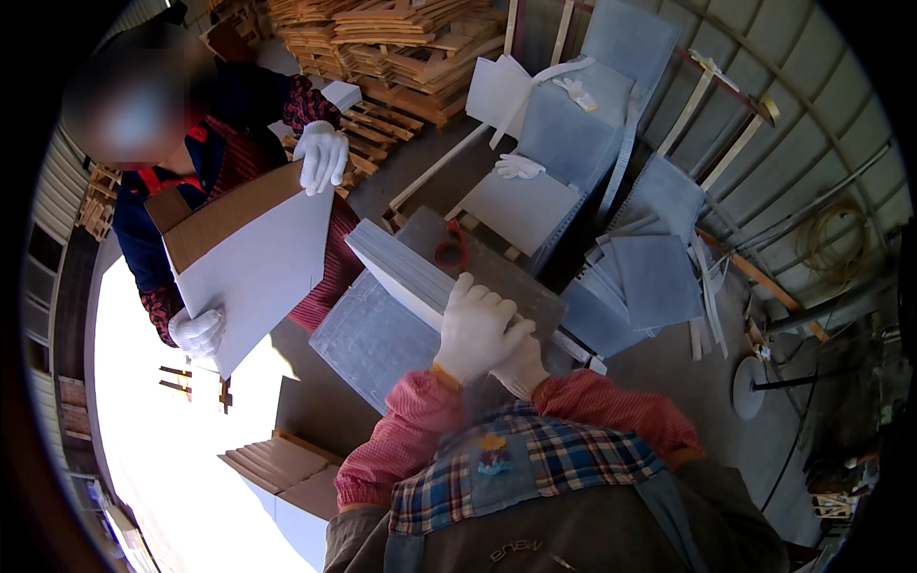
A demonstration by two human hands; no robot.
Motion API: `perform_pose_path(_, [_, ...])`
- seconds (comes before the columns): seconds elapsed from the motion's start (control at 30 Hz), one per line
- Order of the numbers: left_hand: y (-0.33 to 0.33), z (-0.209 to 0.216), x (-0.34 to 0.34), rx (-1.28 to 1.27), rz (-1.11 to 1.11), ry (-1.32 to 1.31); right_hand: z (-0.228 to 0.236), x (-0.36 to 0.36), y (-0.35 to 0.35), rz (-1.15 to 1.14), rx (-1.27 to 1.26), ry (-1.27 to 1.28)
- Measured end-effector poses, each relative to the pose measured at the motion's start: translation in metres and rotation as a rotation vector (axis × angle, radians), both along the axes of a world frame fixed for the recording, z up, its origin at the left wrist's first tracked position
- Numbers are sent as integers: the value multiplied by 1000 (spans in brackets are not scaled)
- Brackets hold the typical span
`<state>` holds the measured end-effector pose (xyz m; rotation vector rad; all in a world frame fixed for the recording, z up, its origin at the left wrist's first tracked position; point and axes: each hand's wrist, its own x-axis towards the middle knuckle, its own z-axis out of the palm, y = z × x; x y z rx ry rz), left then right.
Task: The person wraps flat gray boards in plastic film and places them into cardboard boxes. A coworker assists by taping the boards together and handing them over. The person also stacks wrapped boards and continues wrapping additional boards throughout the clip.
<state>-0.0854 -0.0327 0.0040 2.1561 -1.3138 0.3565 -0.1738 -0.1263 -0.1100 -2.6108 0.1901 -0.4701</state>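
My left hand (472,334), in a white knit glove, curls over the near end of a stack of thin pale boards (396,272). The stack stands on edge on a grey-covered work surface (358,334). My right hand (522,369), also gloved, is close against the left one, which hides most of its fingers; whether it holds anything cannot be seen. Just beyond the stack lies a red tape dispenser (452,248). Across the surface, a co-worker's gloved hands (323,158) hold an open carton (253,267), white outside and brown inside, tilted.
Stacked wooden pallets (382,48) stand at the back. Grey padded sheets (573,124) cover a seat-like stand with white gloves (519,166) on it. More grey sheets (654,277) lean at the right, near a round-based stand (750,387). Folded cardboard (287,468) sits at lower left.
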Motion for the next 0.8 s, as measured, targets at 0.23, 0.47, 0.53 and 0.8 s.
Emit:
perform_pose_path(0.23, [5, -6, -4, -56, -5, -24, -2, -4, 6, -14, -33, 31])
perform_pose_path(0.47, [11, -8, -11, -73, -12, -34, 8, -13, 13, 0, -138, 41])
perform_pose_path(0.53, [10, -6, -10, -69, -15, -30, 15, -11, 12, -1, -97, 37])
perform_pose_path(0.8, [20, -7, -10, -85, 27, -49, -13, -4, 16, 3, 54, -2])
